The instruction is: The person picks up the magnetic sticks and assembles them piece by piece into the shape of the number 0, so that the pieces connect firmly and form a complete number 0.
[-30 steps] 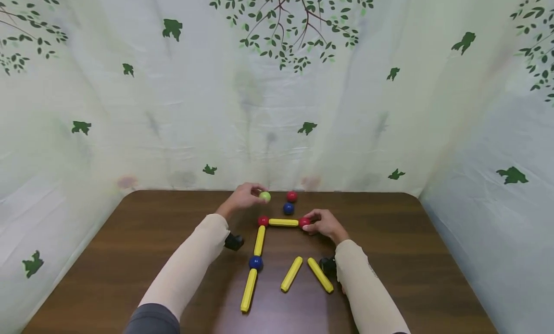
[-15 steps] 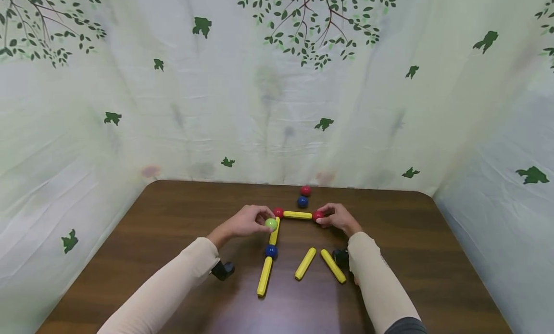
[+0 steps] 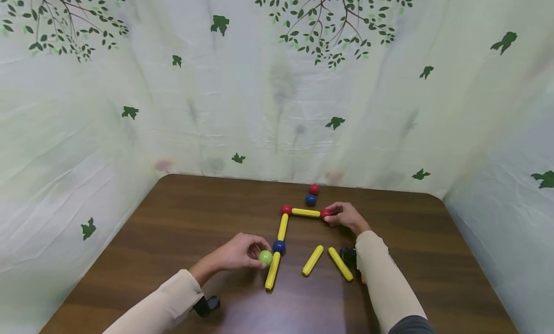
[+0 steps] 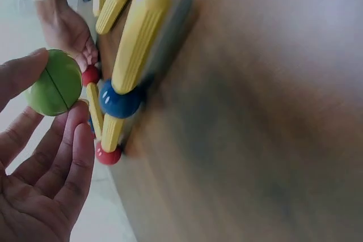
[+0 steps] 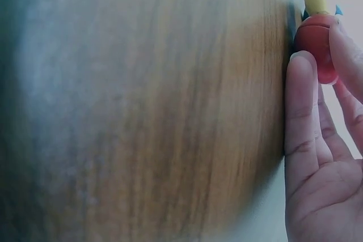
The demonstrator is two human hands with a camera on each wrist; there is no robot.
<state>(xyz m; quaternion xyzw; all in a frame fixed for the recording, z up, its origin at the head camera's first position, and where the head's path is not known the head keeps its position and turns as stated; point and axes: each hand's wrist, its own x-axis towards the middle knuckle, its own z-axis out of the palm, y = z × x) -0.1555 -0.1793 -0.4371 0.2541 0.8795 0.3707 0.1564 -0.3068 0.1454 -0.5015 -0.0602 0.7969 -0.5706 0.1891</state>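
Between thumb and fingers my left hand [image 3: 244, 251] pinches a green ball [image 4: 55, 83], held beside the lower yellow stick [image 3: 272, 271] of a chain. That chain runs up through a blue ball [image 3: 279, 247], a second yellow stick [image 3: 283, 227] and a red ball [image 3: 286, 209]. From there a yellow stick [image 3: 306, 212] extends right to another red ball [image 5: 315, 46], which my right hand [image 3: 347, 216] grips with thumb and fingers at the stick's end. In the left wrist view, a thin dark seam crosses the green ball.
Two loose yellow sticks lie slanted on the brown table, a left one [image 3: 313, 260] and a right one [image 3: 340, 264] near the right wrist's camera. Behind the chain sit a spare blue ball [image 3: 310, 199] and a spare red ball [image 3: 314, 189]. A leaf-patterned cloth [image 3: 268, 108] hangs behind.
My left hand has carried the green ball from the table's back edge toward me, down to the chain's lower stick. My right hand keeps holding the red ball. The head view has shifted.
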